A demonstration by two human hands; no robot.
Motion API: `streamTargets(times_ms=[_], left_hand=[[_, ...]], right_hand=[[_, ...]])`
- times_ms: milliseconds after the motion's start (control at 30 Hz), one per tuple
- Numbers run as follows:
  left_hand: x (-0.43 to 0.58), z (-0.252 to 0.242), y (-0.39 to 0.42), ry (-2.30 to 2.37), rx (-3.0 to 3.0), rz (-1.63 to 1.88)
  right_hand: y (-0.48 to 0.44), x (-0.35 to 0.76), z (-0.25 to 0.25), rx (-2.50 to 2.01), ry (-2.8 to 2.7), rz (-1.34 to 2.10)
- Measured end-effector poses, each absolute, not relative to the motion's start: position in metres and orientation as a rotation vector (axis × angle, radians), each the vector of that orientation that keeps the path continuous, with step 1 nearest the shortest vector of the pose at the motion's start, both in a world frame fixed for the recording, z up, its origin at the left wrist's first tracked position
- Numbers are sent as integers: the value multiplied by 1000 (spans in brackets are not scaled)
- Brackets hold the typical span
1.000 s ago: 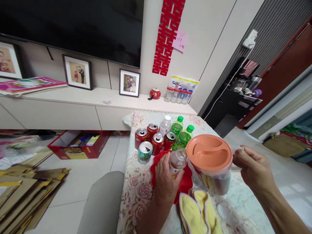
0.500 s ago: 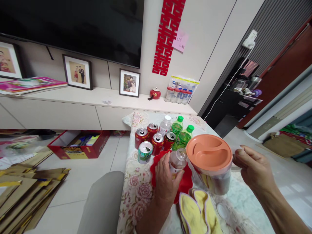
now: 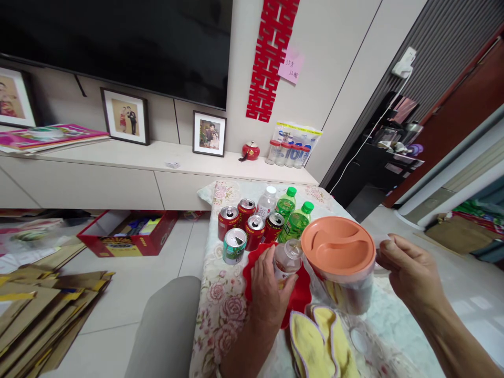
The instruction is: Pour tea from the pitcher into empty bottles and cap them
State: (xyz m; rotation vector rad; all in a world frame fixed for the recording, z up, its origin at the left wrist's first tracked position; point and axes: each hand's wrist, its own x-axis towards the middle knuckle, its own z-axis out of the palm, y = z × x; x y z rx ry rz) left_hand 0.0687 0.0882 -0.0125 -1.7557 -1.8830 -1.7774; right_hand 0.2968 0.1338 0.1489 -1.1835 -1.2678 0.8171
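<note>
My left hand (image 3: 270, 286) is wrapped round a clear plastic bottle (image 3: 286, 257) that has no cap on it, over a red scalloped tray (image 3: 301, 294). With my right hand (image 3: 409, 268) I grip the handle of a translucent pitcher (image 3: 350, 291), tilted toward the bottle's mouth. An orange lid (image 3: 338, 245) covers the pitcher, and dark liquid shows through its wall. The pitcher's edge is close to the bottle's opening; whether they touch I cannot tell. A yellow cloth (image 3: 321, 341) lies in front of the tray.
Several red cans (image 3: 255, 226), a green can (image 3: 234, 245), green-capped bottles (image 3: 297, 220) and a white-capped bottle (image 3: 268, 201) stand behind the tray on the flowered tablecloth (image 3: 224, 310). A grey seat (image 3: 167, 325) is at the left. Flattened cardboard (image 3: 51, 315) lies on the floor.
</note>
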Motion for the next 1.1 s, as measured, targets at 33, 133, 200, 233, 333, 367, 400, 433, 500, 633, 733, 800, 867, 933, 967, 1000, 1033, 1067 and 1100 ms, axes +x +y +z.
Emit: streamTargets(times_ms=[33,133,200,233,333,367,400,433,500,633,733,800,867,933,967,1000,1033,1067,1100], left_hand=[[68,-12,88,-1880,-1754,-1777],[67,-13,88,-1878,-1755,-1770],[67,-13,88,-1876,-1761,-1767],[66,-13,88,-1873,-1765,-1768],[66,-13,88,-1866,-1772,-1774],[66,-13,88,-1868,-1768,-1774],[66,-13,88,-1870,-1763,-1775],[67,-14,88,-1871,-1757,-1774],[67,-14,89,-1868,-1750,-1775],[68,-14,89,-1864,-1745,-1784],[68,-14,89,-1875,-1745,-1794],[68,-14,89,-1876,-1748,-1801],[68,-14,89,-1872,-1748,-1809],[68,-14,89,-1873,-1747,-1810],[68,-14,89,-1875,-1747,-1806],[68,-14,89,-1874,-1747,-1802],[68,-14,89,-1872,-1746,-1796],[68,-14,89,-1869,-1746,-1791],[68,-14,89,-1865,-1747,-1789]], right_hand=[[134,297,149,-1182,-1264,821],[133,296,150,-1182,-1234,837],[133,296,150,-1182,-1215,843],[133,296,150,-1180,-1211,844],[134,296,150,-1174,-1223,835],[135,296,149,-1175,-1232,833],[135,296,149,-1176,-1242,832],[135,296,150,-1178,-1250,831],[135,295,150,-1180,-1260,830],[134,294,152,-1177,-1280,824],[134,294,152,-1178,-1280,821],[135,294,151,-1179,-1266,820],[135,295,151,-1178,-1262,819],[135,295,151,-1177,-1267,818],[135,296,151,-1178,-1270,818],[134,296,151,-1179,-1271,819],[134,296,151,-1181,-1271,818],[134,297,151,-1183,-1270,819],[134,297,151,-1185,-1270,819]])
